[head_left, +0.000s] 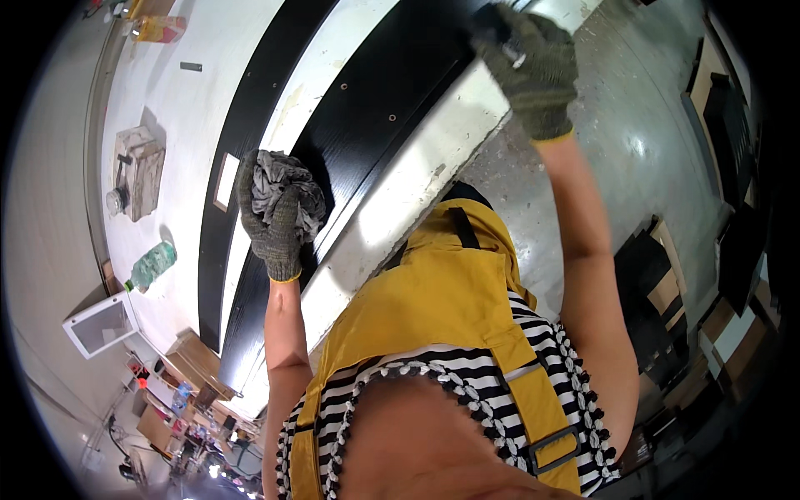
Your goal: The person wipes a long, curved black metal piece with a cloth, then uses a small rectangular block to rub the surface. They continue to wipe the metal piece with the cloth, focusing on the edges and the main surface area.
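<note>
Left hand (277, 237) wrapping fingers round grey rag (279, 179) over black board (358, 125), lying on worktop (192, 108); right hand (537, 79) gripping blurred dark item (490, 25). Rag looking soft, light; board probably stiff, slick, needing edge hold.

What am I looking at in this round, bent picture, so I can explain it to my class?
There is no machine: a person wears a fisheye camera on their head, looking down, so straight edges bend. The gloved left hand holds a crumpled grey cloth. The gloved right hand holds a dark item, too blurred to name, at a wide black board. On the white surface also lie a narrow black board, a green bottle and a boxy container.
</note>
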Action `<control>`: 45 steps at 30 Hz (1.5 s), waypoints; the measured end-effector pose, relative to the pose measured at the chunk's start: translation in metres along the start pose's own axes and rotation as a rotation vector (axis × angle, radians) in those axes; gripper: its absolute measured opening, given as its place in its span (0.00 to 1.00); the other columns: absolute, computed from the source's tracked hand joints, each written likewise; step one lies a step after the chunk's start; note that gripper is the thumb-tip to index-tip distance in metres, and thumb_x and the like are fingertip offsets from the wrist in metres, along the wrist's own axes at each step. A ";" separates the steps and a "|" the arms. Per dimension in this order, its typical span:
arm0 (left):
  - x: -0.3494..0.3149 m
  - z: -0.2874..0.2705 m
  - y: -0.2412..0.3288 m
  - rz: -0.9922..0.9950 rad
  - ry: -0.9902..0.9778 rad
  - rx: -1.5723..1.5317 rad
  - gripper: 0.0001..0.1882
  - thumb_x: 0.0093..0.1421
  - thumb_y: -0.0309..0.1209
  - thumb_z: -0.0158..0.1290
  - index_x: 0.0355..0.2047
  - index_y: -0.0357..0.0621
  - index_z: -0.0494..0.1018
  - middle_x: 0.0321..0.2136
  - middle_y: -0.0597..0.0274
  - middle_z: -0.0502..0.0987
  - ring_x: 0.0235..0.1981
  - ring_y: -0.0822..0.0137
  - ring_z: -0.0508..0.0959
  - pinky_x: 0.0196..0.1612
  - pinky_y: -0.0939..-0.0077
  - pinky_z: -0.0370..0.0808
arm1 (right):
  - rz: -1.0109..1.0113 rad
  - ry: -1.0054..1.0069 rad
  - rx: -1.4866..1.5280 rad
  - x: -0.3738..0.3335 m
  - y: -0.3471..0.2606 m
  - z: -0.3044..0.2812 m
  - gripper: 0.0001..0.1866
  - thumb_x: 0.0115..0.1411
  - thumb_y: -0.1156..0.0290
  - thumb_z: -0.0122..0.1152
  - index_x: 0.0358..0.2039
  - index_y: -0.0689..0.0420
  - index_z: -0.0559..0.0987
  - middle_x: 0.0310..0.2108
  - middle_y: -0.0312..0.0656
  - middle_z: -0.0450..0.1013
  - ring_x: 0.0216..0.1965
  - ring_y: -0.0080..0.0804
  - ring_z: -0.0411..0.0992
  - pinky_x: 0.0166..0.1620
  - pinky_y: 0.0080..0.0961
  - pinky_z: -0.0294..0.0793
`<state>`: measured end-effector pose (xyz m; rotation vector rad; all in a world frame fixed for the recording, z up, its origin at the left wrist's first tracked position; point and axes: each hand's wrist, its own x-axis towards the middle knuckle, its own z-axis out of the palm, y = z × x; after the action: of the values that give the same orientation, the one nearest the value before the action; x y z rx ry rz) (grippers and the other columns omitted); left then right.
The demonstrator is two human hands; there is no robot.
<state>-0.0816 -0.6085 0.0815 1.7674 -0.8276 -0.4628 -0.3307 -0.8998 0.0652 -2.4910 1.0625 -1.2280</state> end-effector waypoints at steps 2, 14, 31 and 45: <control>-0.001 -0.005 -0.011 0.003 0.002 0.035 0.33 0.59 0.24 0.58 0.65 0.35 0.63 0.54 0.55 0.76 0.52 0.65 0.78 0.58 0.71 0.73 | -0.171 0.027 0.025 -0.035 -0.030 0.014 0.26 0.53 0.56 0.74 0.52 0.46 0.81 0.46 0.39 0.78 0.43 0.38 0.75 0.49 0.37 0.73; -0.002 0.000 -0.007 -0.036 0.014 -0.018 0.32 0.59 0.23 0.57 0.64 0.36 0.64 0.55 0.53 0.75 0.53 0.64 0.77 0.58 0.71 0.74 | -0.119 0.032 -0.107 -0.025 -0.016 0.000 0.23 0.55 0.57 0.72 0.51 0.47 0.81 0.38 0.44 0.78 0.38 0.41 0.76 0.44 0.43 0.74; -0.002 0.004 0.010 -0.008 0.003 -0.014 0.29 0.60 0.23 0.56 0.61 0.32 0.66 0.52 0.54 0.78 0.50 0.65 0.78 0.58 0.70 0.72 | -0.168 -0.187 -0.199 -0.031 -0.032 -0.009 0.23 0.60 0.46 0.64 0.50 0.46 0.81 0.42 0.41 0.78 0.42 0.36 0.75 0.48 0.36 0.72; -0.005 0.009 0.006 -0.018 0.003 -0.157 0.31 0.60 0.23 0.54 0.64 0.33 0.62 0.51 0.51 0.77 0.49 0.64 0.77 0.55 0.71 0.75 | -0.265 0.023 -0.311 0.002 0.023 -0.012 0.21 0.53 0.55 0.73 0.47 0.46 0.84 0.37 0.37 0.78 0.38 0.34 0.76 0.46 0.36 0.73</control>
<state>-0.0929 -0.6114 0.0837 1.6315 -0.7533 -0.5225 -0.3504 -0.9166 0.0642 -2.9404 1.0214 -1.2432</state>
